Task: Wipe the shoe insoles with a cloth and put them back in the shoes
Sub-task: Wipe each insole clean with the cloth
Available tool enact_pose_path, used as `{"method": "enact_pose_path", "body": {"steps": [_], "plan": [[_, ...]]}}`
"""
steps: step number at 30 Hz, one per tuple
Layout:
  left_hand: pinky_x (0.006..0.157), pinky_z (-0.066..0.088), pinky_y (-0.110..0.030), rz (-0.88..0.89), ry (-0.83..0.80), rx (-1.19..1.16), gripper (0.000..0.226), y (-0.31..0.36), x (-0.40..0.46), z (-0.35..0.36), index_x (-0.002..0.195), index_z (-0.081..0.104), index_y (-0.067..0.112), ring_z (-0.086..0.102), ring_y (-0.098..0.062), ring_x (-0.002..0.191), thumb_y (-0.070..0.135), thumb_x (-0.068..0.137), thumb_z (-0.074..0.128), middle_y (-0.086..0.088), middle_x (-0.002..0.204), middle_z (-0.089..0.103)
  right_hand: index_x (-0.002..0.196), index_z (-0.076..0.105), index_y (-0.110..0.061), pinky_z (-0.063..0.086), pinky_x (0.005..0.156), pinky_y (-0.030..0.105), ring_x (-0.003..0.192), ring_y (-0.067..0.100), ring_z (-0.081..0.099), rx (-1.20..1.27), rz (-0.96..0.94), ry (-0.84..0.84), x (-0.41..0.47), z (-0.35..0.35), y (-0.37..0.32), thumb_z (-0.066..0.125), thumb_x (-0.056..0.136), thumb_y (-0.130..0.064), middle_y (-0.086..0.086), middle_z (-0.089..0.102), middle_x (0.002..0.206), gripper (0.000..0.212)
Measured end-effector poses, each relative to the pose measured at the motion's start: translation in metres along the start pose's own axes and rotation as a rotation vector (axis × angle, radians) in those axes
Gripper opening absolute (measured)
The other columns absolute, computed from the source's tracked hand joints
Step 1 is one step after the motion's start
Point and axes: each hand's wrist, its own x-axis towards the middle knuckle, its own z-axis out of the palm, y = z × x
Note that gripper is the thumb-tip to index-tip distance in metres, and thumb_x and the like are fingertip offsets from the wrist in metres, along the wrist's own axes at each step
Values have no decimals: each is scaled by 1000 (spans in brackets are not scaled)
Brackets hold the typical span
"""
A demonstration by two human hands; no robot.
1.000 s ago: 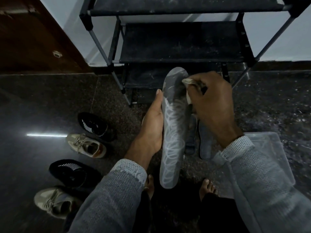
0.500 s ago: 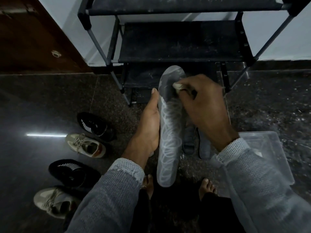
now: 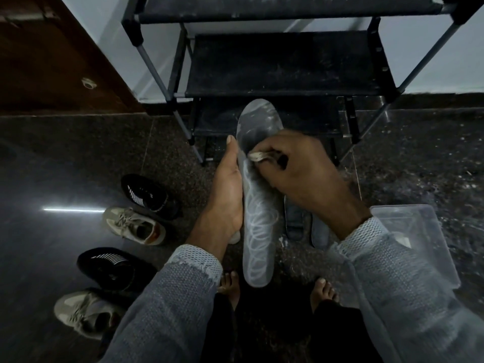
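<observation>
A long grey insole (image 3: 258, 224) with pale looping lines stands lengthwise in front of me. My left hand (image 3: 226, 192) holds it along its left edge, thumb up the side. My right hand (image 3: 301, 174) grips a bunched light cloth (image 3: 258, 156) and presses it on the insole's upper half. Two more dark insoles (image 3: 294, 221) (image 3: 320, 231) lie on the floor under my right wrist. At the left stand two black shoes (image 3: 149, 195) (image 3: 110, 268) and two beige sneakers (image 3: 135, 227) (image 3: 83, 314).
A black shoe rack (image 3: 282, 64) with metal poles stands just beyond the insole. A clear plastic box (image 3: 416, 239) sits on the dark stone floor at the right. A brown door (image 3: 47, 61) is at the far left. My bare feet (image 3: 323, 290) are below.
My right hand with the cloth has slid down the insole from near its tip toward the middle. The left hand keeps its hold.
</observation>
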Motion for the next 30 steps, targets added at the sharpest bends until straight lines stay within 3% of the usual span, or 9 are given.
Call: {"method": "enact_pose_path", "body": {"steps": [3,8,10,15,19,22,26,30], "plan": [[86,57,-36,1,-18,-58,64,0,1,-2,107,71,8,72,-24,95,54,101,28,-15,105,73,95,74,-12,51,78,28,84,12,62,3,-17,-44,1,3,-2,68,81,-8,0,69,92,16],[80,59,-36,-27,-29,11,67,-3,3,-1,113,67,7,70,-25,89,58,100,26,-14,101,72,94,73,-11,53,74,38,82,19,63,-163,97,203,3,-3,20,65,83,-10,7,66,93,13],[82,59,-35,-20,-16,0,65,-2,4,-3,114,66,7,71,-24,92,57,100,26,-14,103,73,94,73,-11,53,75,34,83,17,63,-118,54,146,1,-1,13,66,82,-8,5,67,93,15],[102,47,-40,-13,2,-43,66,2,5,-7,123,63,7,64,-27,114,59,98,30,-15,123,67,94,74,-12,50,74,20,81,6,61,45,-66,-91,-1,5,-8,68,80,-7,-1,69,89,16],[86,56,-37,-11,8,1,67,-2,6,-6,108,71,9,69,-25,94,60,99,29,-15,104,72,94,73,-11,52,73,33,79,15,61,-90,83,111,2,-3,12,67,82,-8,5,66,91,13],[77,59,-34,-23,18,-1,69,-3,7,-5,99,76,10,71,-24,87,59,99,29,-14,98,73,93,73,-13,51,73,26,78,12,61,-103,103,162,1,-5,14,67,82,-8,3,66,91,13],[109,41,-43,-33,33,-48,70,2,6,-5,131,58,6,59,-30,121,61,98,32,-18,128,63,95,74,-14,48,73,13,82,4,61,88,-27,-83,-1,4,-5,68,81,-7,-6,67,88,17],[102,48,-42,-35,46,-30,68,1,3,-4,130,58,6,63,-30,116,60,98,33,-19,122,66,95,74,-16,50,74,16,82,3,62,154,-38,-79,0,2,-2,69,82,-9,-8,67,88,16]]}}
